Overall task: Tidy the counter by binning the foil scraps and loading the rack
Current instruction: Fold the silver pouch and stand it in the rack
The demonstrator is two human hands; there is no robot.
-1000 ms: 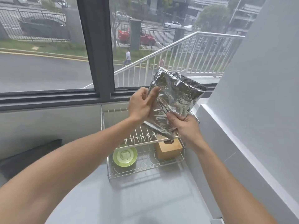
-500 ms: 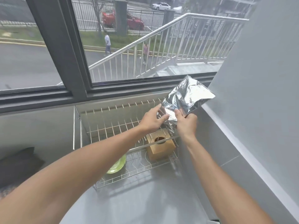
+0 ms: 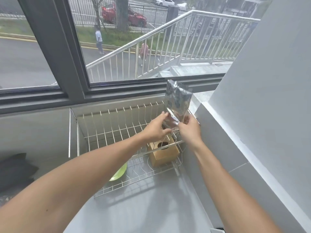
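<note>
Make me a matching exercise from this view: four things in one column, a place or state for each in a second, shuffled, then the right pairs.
Things:
1. foil sheet
2. green plate
3. wooden box
4. dark cushion

Places or states:
A. lies flat on the rack's lower tier, partly hidden by the left forearm
B. held upright between the left hand and the right hand
C. at the far left edge, outside the rack
D. stands in the rack's right end, round hole on top

Pairs: 1-B, 2-A, 3-D, 4-C
</note>
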